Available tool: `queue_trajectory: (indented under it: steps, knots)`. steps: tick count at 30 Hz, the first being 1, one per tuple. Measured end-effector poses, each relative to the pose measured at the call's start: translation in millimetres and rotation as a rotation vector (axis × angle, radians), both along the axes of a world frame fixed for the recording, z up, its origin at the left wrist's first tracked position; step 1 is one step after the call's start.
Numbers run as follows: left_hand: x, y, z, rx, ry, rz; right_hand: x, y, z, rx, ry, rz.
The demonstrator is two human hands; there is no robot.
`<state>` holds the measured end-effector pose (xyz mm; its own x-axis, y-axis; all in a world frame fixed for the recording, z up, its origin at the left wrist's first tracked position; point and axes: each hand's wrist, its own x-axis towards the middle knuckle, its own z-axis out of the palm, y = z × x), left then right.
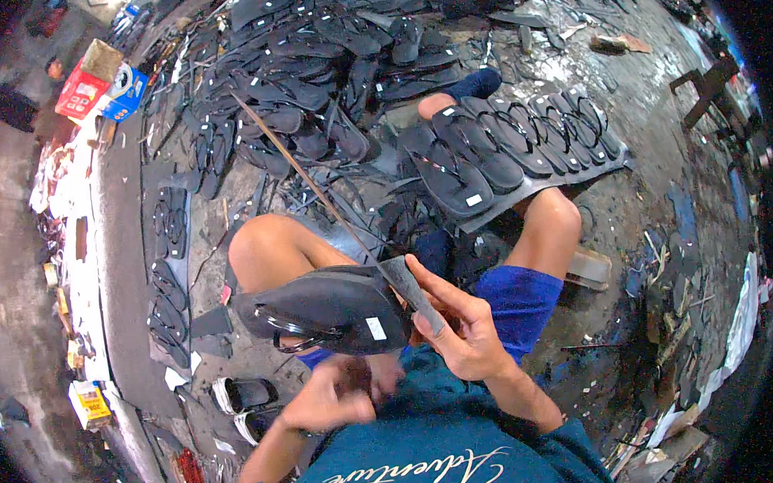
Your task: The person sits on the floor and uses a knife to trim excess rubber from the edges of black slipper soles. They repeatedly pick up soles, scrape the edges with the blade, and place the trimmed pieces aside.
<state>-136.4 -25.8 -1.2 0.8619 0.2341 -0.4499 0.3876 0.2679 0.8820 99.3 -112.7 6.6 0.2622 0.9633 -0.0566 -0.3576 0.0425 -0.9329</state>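
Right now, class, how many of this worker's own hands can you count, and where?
2: the left hand, blurred, just below the black sandal; the right hand, pinching a grey strip near the sandal's right end.

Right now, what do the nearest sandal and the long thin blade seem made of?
Nearest sandal: likely rubber or foam, given its dull black surface; its strap looks like glossy plastic, showing bright highlights. Blade: perhaps metal, being thin and straight, but its brownish tint leaves wood possible.
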Motion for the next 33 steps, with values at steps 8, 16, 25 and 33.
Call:
queue_trajectory:
  steps: [8,16,25,33]
  knots:
    - [140.4,23.5,-4.9,-0.539,-0.472,1.056,2.8,-39.2,-16.3,-0.215,-0.241,-0.228]
    - [112.5,23.6,-44.7,-0.477,-0.179,1.079,-16.1,-128.0,-34.2,-0.398,-0.772,-0.307]
    - [74.9,-2.9,-54.1,-0.352,-0.16,1.029,-23.2,-59.2,-29.3,-0.396,-0.591,-0.238]
    - [53.5,-19.3,-43.9,-0.159,-0.062,0.761,-10.7,11.4,-67.9,-0.29,-0.421,-0.212]
